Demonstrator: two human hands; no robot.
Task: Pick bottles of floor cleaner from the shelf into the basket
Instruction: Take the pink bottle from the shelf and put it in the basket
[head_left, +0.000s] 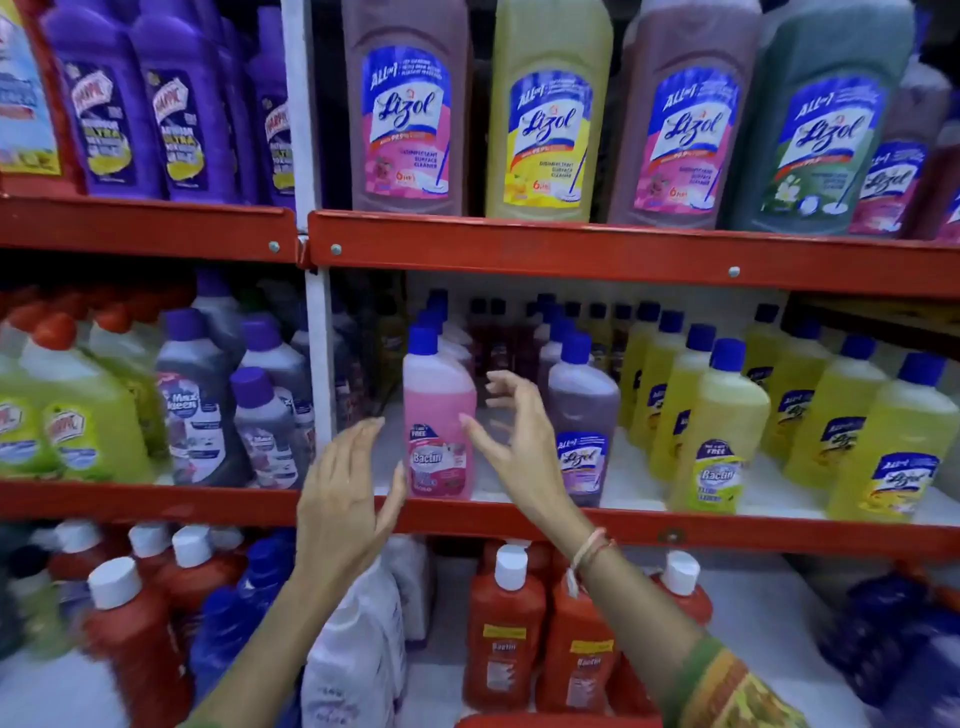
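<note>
A pink floor cleaner bottle (437, 415) with a blue cap stands upright at the front of the middle shelf (623, 525). My left hand (343, 499) is open just left of it, fingers spread, not touching. My right hand (511, 436) is open on its right side, thumb near the bottle's edge, fingers curled behind it. A purple Lizol bottle (582, 415) stands right of my right hand. Only a red rim of the basket (556, 721) shows at the bottom edge.
Yellow bottles (722, 431) fill the shelf's right part. Large Lizol bottles (545, 114) stand on the shelf above. Red bottles (506, 634) with white caps and a white refill pouch (358, 654) sit below. Purple and green bottles (202, 405) crowd the left bay past a white upright post (318, 353).
</note>
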